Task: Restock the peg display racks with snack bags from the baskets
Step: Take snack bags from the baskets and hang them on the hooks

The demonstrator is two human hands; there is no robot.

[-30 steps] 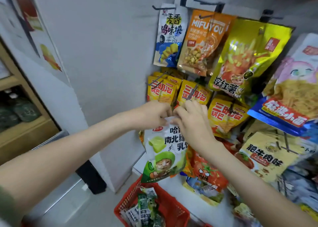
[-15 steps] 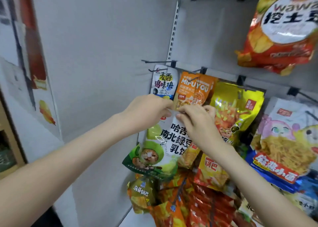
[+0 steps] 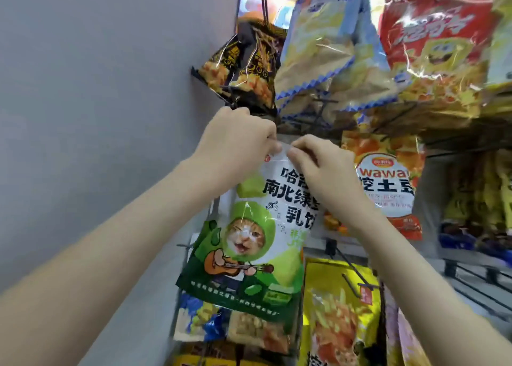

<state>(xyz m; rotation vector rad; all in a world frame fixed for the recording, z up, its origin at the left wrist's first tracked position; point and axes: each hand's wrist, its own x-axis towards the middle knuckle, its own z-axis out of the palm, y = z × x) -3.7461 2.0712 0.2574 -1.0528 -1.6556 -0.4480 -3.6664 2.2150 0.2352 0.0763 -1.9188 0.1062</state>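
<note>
Hands: your left hand point(image 3: 237, 144) and right hand point(image 3: 321, 169) pinch the top edge of the green cat snack bag point(image 3: 249, 254), fingers point(image 3: 302, 151) clenched on it. Black bag point(image 3: 243, 60) at its 12 o'clock, wawa bag point(image 3: 388, 177) at 3.

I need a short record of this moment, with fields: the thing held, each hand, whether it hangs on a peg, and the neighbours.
held: cat bag, green and white
left: left hand pinches the bag's top edge
right: right hand pinches the same edge, close beside the left
on a peg: cannot tell, the hands hide the top
above: black bag, pale yellow bag
to the right: orange wawa bag
below right: yellow fries bag
to the left: grey wall
</note>
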